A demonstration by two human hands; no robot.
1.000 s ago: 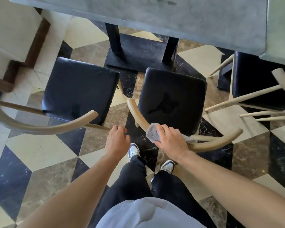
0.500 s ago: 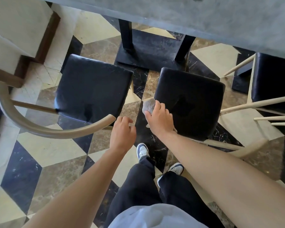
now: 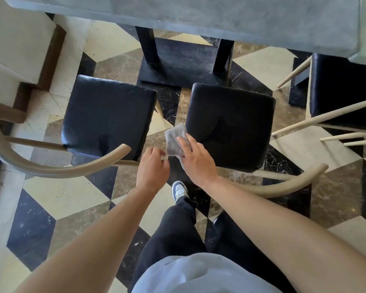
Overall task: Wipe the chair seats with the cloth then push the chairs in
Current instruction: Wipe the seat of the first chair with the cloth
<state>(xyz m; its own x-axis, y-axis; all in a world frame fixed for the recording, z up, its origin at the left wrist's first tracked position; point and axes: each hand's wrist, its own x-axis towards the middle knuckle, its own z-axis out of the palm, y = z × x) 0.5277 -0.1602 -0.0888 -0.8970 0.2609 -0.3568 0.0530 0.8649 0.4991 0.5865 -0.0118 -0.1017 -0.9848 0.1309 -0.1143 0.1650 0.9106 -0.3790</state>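
Two chairs with black cushioned seats and curved pale wooden backrests stand before a grey table. My right hand (image 3: 195,158) holds a grey cloth (image 3: 174,139) at the near left corner of the right chair seat (image 3: 237,121), fingers laid over the cloth. My left hand (image 3: 152,168) hovers just left of the cloth, fingers loosely curled, holding nothing. The left chair seat (image 3: 108,115) lies further left, its backrest (image 3: 57,168) curving toward my left hand.
The grey table (image 3: 199,15) spans the top, its black pedestal base (image 3: 182,62) between the chairs. A third black-seated chair (image 3: 338,94) with pale spindles stands at right. A beige step with brown trim (image 3: 19,60) sits at left. My legs and shoes stand on patterned marble floor.
My right hand left the right chair's backrest and carried the cloth forward to the seat's near left corner. My left hand moved forward and right, toward the cloth.
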